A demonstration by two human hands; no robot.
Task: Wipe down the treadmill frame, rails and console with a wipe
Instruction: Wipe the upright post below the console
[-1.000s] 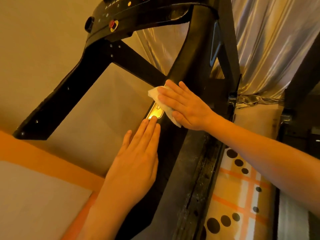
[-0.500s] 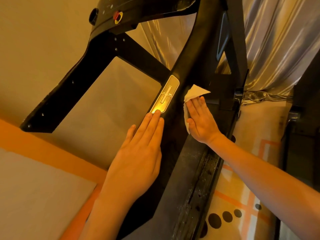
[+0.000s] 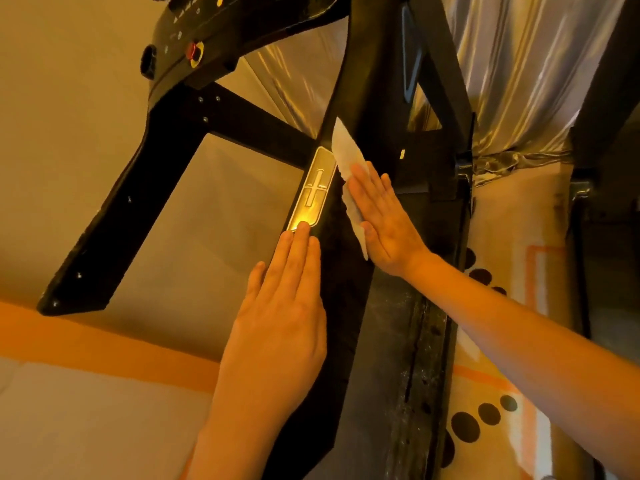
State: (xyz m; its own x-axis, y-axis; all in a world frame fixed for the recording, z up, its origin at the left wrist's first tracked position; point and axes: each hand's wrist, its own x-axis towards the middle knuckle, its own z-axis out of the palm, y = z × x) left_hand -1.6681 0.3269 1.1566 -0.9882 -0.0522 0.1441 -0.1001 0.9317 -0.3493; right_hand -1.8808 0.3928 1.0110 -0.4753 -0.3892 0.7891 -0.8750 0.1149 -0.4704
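The black treadmill handrail [image 3: 349, 282] runs from the bottom centre up toward the console [image 3: 214, 32] at the top. A metal plate [image 3: 313, 187] with a plus and minus sign is set into the rail. My right hand [image 3: 384, 220] lies flat with straight fingers, pressing a white wipe [image 3: 343, 152] against the rail's right side, just right of the plate. The wipe sticks out beyond my fingertips. My left hand [image 3: 280, 317] rests flat on the rail below the plate, its middle fingertip touching the plate's lower end.
The other black handrail [image 3: 114, 216] slants down to the left, joined by a crossbar [image 3: 256, 123]. A red stop button [image 3: 194, 51] sits on the console. A shiny curtain [image 3: 512, 71] hangs behind. A patterned cloth with dark dots [image 3: 485, 414] lies lower right.
My right hand with the wipe has slid from over the metal plate to the rail's right side, then slightly back toward the plate. My left hand stays flat on the rail.
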